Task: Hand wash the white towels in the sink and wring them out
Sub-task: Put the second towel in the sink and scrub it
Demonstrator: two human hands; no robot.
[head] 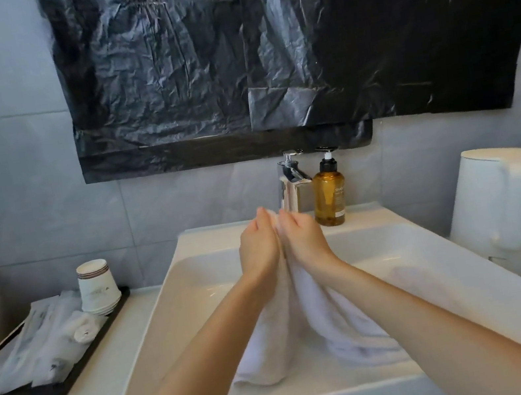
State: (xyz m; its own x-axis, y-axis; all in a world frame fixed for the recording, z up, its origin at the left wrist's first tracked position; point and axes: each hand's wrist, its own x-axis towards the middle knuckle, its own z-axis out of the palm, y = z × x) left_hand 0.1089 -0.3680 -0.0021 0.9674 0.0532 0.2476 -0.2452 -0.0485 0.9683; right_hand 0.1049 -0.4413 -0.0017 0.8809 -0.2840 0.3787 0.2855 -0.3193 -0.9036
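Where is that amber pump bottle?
In the head view, the amber pump bottle stands on the back ledge of the sink, just right of the chrome tap, beyond the right hand.

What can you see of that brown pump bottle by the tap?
The amber, see-through plastic-looking pump bottle has a black pump head and a pale label, partly readable. It stands upright on the white sink's back ledge, just right of the chrome tap. Nothing else touches it.

One sink [178,292], one faucet [290,188], one amber bottle [328,195], one kettle [497,207], one tray [96,341].
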